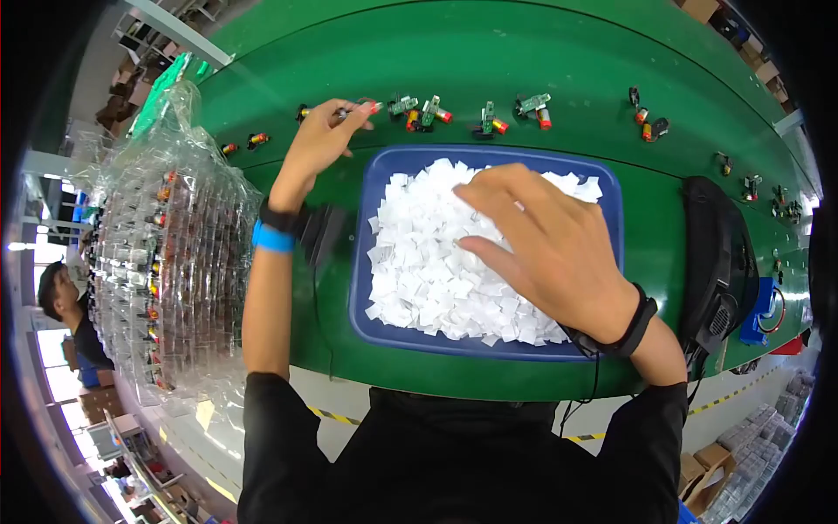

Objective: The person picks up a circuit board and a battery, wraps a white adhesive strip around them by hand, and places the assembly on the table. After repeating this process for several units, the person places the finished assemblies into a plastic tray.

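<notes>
Okay, the left hand (319,144) has its fingers pinched on a small red part (373,107) over the tabletop (367,52), just beyond the upper left corner of the tray (360,262). Right hand (559,249) is above the slips (415,253), fingers apart; I'd pinch lightly, one slip by its edge.

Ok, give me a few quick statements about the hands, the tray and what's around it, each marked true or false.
1. The right hand is over the loose white pieces. True.
2. The tray holding them is red. False: it is blue.
3. The left hand holds a small red-ended part. True.
4. The long black case-like item lies left of the tray. False: it lies to the right.
5. A plastic-wrapped stack stands on the left side. True.
</notes>
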Tool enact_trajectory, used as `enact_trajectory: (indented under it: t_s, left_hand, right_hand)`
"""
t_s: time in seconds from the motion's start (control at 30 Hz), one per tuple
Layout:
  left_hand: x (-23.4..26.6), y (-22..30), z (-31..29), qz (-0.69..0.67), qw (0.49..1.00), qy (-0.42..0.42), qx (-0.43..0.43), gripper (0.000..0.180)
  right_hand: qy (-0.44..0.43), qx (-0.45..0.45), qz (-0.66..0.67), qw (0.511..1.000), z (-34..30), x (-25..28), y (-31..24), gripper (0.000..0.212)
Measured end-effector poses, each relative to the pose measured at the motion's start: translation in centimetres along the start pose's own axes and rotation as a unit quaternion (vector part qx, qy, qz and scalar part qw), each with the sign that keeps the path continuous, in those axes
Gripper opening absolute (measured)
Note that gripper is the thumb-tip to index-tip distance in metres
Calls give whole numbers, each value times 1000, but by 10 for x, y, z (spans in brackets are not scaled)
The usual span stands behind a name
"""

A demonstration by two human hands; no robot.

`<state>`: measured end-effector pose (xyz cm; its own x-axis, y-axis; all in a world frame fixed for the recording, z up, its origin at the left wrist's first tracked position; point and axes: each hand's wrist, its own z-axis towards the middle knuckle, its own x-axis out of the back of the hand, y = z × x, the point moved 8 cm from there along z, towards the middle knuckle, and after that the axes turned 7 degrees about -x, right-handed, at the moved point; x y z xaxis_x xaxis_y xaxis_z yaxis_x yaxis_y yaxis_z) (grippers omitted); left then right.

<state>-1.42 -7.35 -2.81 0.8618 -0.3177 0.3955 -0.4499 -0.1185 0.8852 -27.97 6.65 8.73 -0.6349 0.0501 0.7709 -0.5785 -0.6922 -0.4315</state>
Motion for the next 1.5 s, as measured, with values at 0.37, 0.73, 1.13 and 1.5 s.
enact_trajectory:
  t_s: [0.37,0.73,1.13,1.5]
  left_hand:
    - [-16,23,51,568,683,208,-409,34]
    - [-60,106,-59,73,954,103,-274,20]
    - [-92,130,-146,-7,926,90,-367,23]
    - [-123,99,-117,-64,987,5,-146,20]
  right_hand:
    - [-35,32,-88,995,-3,-1,-2,31]
    - [66,-4,-36,997,7,13,5,30]
    - [54,113,5,992,0,25,-15,21]
    - [11,18,25,999,2,8,11,21]
